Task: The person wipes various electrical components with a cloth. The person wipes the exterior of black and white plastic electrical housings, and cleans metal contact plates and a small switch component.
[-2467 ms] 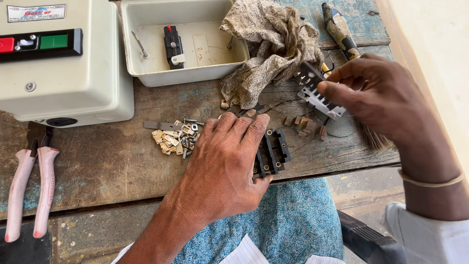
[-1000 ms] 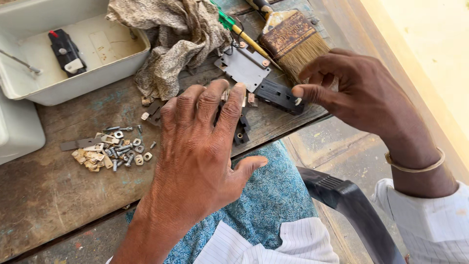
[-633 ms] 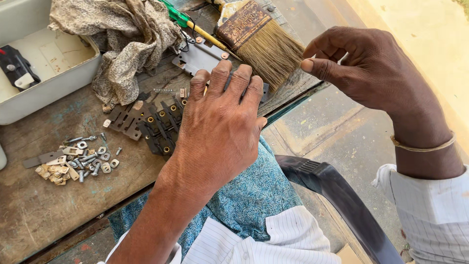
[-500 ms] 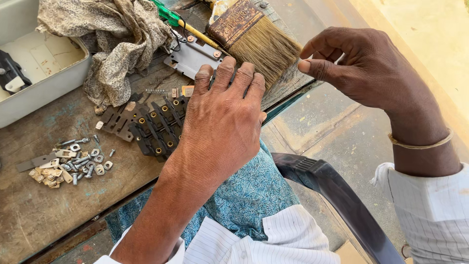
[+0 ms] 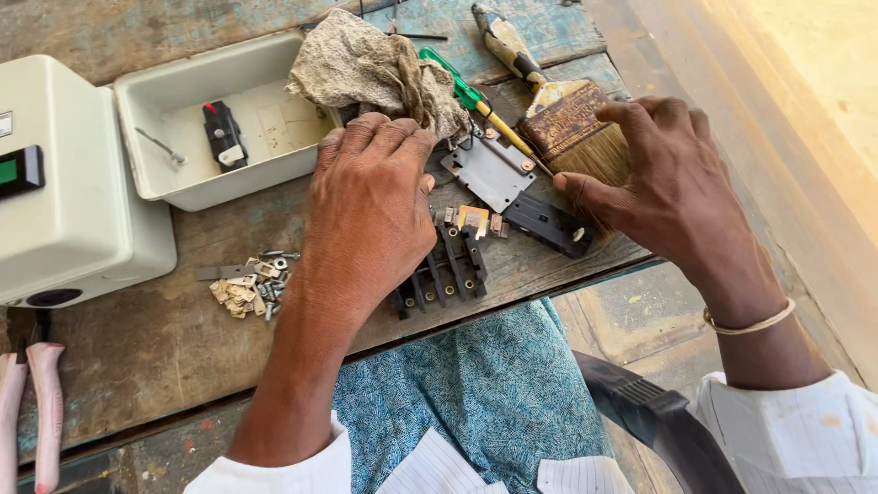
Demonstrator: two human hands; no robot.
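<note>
On the wooden bench, the left hand lies flat, fingers together, pressing the black terminal block near the front edge. The right hand has fingers closed around the paintbrush bristles, beside a grey plate.

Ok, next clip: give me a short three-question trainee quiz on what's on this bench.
1. True or false: the left hand lies palm down over the black terminal block.
2. Which tool is the right hand on? A) pliers B) paintbrush C) hammer
3. Fill in: the small black part lies inside the open grey ____.

Key: 1 true; 2 B; 3 tray. The pile of small screws and clips sits apart, left of the left hand.
</note>
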